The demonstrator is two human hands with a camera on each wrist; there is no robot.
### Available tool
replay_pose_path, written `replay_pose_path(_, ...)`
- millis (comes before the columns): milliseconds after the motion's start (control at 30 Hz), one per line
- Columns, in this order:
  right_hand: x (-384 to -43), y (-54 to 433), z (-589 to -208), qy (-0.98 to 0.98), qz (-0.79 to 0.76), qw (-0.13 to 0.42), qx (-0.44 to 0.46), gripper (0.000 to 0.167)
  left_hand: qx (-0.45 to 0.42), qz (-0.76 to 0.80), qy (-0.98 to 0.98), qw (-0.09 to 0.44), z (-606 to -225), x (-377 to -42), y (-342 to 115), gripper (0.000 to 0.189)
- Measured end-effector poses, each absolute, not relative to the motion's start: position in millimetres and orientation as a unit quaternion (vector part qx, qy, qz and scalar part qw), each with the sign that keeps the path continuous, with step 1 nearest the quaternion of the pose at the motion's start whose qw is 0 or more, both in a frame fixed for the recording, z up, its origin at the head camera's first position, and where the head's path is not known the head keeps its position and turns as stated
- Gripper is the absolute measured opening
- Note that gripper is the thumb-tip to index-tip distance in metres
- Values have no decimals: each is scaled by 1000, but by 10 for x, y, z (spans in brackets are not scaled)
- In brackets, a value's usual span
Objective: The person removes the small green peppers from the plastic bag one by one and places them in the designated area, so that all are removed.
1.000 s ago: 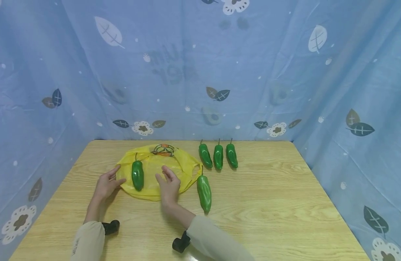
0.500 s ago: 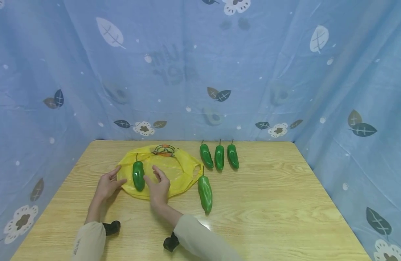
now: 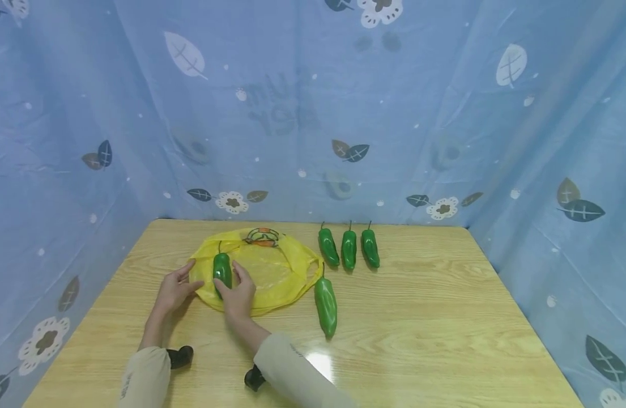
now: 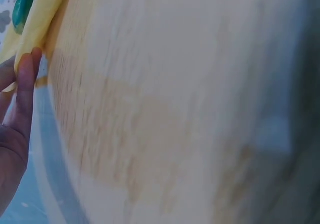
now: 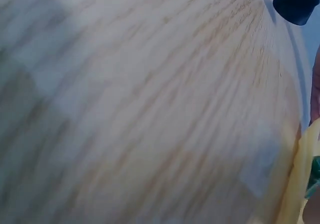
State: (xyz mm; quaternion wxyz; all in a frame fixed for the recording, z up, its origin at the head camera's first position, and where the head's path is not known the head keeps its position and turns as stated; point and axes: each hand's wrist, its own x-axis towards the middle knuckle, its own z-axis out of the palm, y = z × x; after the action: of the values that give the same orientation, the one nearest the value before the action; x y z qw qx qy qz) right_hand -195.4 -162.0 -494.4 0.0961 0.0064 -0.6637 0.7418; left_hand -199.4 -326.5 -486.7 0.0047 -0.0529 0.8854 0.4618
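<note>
A yellow plastic bag (image 3: pixel 272 272) lies flat on the left side of the table, with a printed picture near its far edge. On it sits a green chili pepper (image 3: pixel 222 263), stem pointing away. My right hand (image 3: pixel 239 294) grips this pepper, thumb on its left and fingers on its right. At the bag's left edge my left hand (image 3: pixel 172 290) pinches the plastic between thumb and fingers. The left wrist view shows its fingertips (image 4: pixel 29 66) right at the bag's fold. Only a sliver of the pepper (image 5: pixel 314 176) enters the right wrist view.
Just right of the bag lies a larger, lighter green pepper (image 3: pixel 326 306). Three darker green peppers (image 3: pixel 349 249) stand in a row at the back of the wooden table (image 3: pixel 425 328). A blue patterned curtain (image 3: pixel 302 113) encloses the back and sides.
My right hand has moved left across the bag and now grips the pepper. The left hand has stayed at the bag's left edge.
</note>
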Motion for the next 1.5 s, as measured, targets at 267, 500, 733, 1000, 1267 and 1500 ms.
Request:
replay_pose_path(267, -2057, -1593, -5011, -674, 732, 95, -24, 56, -48, 472, 880, 7, -4888, -2072, -3191, 71)
replay_pose_path(500, -2142, -1615, -4996, -721, 684, 114, -3, 59, -41, 471, 881, -1, -4883, -2146, -3140, 69)
replay_pose_path(733, -2159, -1647, -4969, -774, 620, 126, -7, 64, -39, 474, 880, -1, -4856, -2200, -3091, 69)
replay_pose_path(1000, -2171, -1614, -4954, -815, 563, 133, -17, 52, -36, 481, 876, 8, -4866, -2221, -3080, 70)
replay_pose_path(1267, -2157, -1558, -4869, -826, 554, 89, -45, 41, -32, 465, 885, 17, -4875, -2130, -3140, 72)
replay_pose_path(1500, -2078, -1655, -4925, -825, 560, 62, -38, 35, -47, 457, 888, 22, -4908, -1958, -3279, 74)
